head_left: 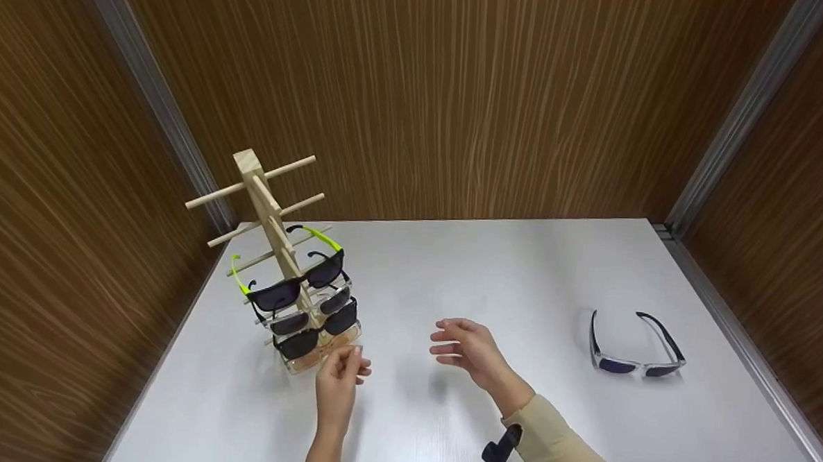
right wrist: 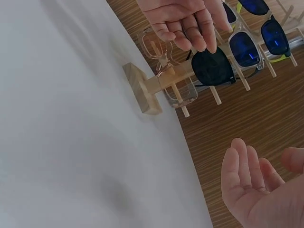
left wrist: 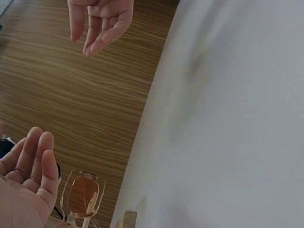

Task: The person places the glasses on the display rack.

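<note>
A wooden display rack [head_left: 267, 207] stands at the left with several sunglasses on its lower pegs. Topmost is a black pair with lime-yellow temples [head_left: 277, 294]; under it come a clear-framed pair [head_left: 289, 323], a black pair [head_left: 299, 344] and, lowest, a pair with orange-tinted lenses [right wrist: 180, 92]. My left hand [head_left: 339, 380] hovers by the lowest pair, fingers loosely bent and holding nothing; whether it touches the frame I cannot tell. To its right, my right hand [head_left: 472, 352] is raised over the table, its fingers relaxed and nothing in them.
Another pair of sunglasses [head_left: 638, 366], with clear front and dark temples, lies unfolded at the right of the white table [head_left: 493, 262]. Wood-grain panels [head_left: 459, 101] enclose the back and sides. Bare pegs [head_left: 293, 167] stick out from the rack's upper part.
</note>
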{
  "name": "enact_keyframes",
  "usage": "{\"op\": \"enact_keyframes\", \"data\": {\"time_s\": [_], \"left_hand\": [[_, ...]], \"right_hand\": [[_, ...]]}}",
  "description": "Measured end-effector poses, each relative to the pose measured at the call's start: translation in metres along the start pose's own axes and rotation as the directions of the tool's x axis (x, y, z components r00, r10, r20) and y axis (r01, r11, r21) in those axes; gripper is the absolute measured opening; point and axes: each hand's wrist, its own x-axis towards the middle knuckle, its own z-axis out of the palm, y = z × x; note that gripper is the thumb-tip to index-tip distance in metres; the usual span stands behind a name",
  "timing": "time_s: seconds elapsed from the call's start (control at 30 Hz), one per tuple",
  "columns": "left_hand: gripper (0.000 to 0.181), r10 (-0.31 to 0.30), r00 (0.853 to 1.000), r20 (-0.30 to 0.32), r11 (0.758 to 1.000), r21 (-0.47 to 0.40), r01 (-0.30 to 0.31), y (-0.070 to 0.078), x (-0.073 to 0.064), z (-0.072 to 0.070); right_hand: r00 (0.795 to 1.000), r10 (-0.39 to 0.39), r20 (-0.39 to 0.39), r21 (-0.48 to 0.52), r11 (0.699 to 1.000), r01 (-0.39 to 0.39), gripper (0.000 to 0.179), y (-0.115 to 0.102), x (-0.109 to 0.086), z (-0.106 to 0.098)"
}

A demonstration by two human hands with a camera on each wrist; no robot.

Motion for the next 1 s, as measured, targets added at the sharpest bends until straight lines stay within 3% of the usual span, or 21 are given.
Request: {"op": "enact_keyframes", "data": {"time_s": [0.17, 0.33, 0.57, 0.8, 1.0], "left_hand": [[0.014, -0.086, 0.996, 0.011, 0.996, 0.013, 0.085, -0.003, -0.005, 0.006], [0.015, -0.131, 0.991, 0.039, 0.991, -0.013, 0.132, -0.014, -0.005, 0.011], [0.024, -0.155, 0.986, 0.061, 0.986, -0.056, 0.158, -0.052, 0.003, 0.023], [0.016, -0.152, 0.983, 0.102, 0.986, -0.057, 0.158, -0.028, -0.002, 0.033], [0.017, -0.158, 0.98, 0.123, 0.983, -0.073, 0.168, -0.025, 0.0, 0.045]], "right_hand": [[1.0, 0.031, 0.003, 0.01, 0.999, -0.031, 0.033, 0.008, -0.005, -0.008], [0.999, 0.037, -0.012, 0.008, 0.999, -0.037, 0.031, 0.004, -0.017, -0.013], [0.995, 0.041, -0.09, 0.03, 0.999, -0.038, 0.041, 0.023, -0.011, -0.035], [0.987, 0.068, -0.146, 0.072, 0.996, -0.058, 0.04, 0.026, -0.016, -0.053], [0.983, 0.076, -0.167, 0.081, 0.995, -0.064, 0.038, 0.013, -0.03, -0.063]]}}
